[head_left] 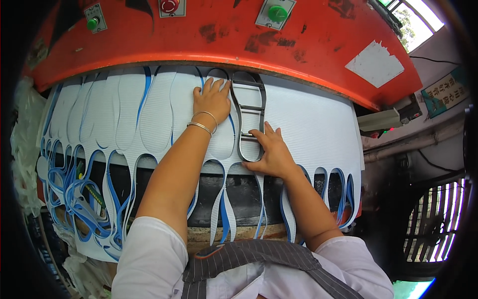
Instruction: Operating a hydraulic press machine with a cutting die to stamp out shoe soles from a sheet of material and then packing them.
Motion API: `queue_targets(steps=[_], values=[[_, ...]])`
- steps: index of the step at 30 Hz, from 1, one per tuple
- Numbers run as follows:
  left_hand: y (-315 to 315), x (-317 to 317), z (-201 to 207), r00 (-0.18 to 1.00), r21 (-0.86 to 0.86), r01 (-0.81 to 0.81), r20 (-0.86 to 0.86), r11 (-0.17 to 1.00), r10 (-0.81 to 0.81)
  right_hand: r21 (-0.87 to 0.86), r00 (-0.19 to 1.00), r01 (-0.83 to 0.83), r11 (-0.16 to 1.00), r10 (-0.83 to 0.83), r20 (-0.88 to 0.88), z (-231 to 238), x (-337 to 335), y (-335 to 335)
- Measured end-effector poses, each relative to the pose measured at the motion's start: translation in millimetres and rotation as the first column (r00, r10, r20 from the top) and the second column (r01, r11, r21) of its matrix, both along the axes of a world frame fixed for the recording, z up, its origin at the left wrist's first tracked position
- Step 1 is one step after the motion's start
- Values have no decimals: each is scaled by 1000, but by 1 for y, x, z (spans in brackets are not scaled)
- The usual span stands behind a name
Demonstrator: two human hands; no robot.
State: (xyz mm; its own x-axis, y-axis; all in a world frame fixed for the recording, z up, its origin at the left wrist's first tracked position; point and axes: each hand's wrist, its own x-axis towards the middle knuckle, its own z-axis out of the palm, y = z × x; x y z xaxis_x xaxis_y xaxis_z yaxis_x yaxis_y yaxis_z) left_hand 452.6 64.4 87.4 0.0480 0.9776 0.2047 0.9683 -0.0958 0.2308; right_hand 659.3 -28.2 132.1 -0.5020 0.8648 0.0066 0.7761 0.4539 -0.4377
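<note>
A sole-shaped metal cutting die (262,94) with crossbars stands on a white ribbed sheet (313,117). My right hand (274,154) grips its near end, index finger over the rim by a crossbar and thumb at the bottom curve. Just left of the die, my left hand (214,102) lies palm down with fingers stretched out and nothing held. Sole-shaped outlines are cut into the sheet to the left of the die. Along the near side, sole-shaped holes leave thin strips with blue showing on their undersides.
Close beyond the sheet runs a red machine beam (209,42) with green buttons (277,13) and a red knob (169,5). Tangled blue-and-white offcuts (94,204) hang at the near left. Clear plastic (30,144) bunches at the left edge. A black surface (236,197) shows through the holes.
</note>
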Motion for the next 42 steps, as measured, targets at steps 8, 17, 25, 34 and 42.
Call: queue_targets(steps=[8, 17, 25, 34, 42], values=[[-17, 4, 23, 999, -117, -24, -28, 993, 21, 4, 998, 2, 1000, -2, 58, 15, 0, -15], [-125, 9, 55, 958, -128, 266, 144, 955, -247, 448, 922, 16, 894, 160, -352, 134, 6, -21], [-189, -131, 182, 796, 617, -543, 594, 570, 115, 349, 762, 283, 893, 12, -648, 215, 15, -28], [-136, -255, 231, 653, 542, -753, 681, 373, 331, 166, 700, 356, 919, -145, -699, 220, 16, -31], [-214, -110, 189, 738, 545, -595, 661, 591, 134, 163, 853, 172, 972, -64, -518, 181, 67, -52]])
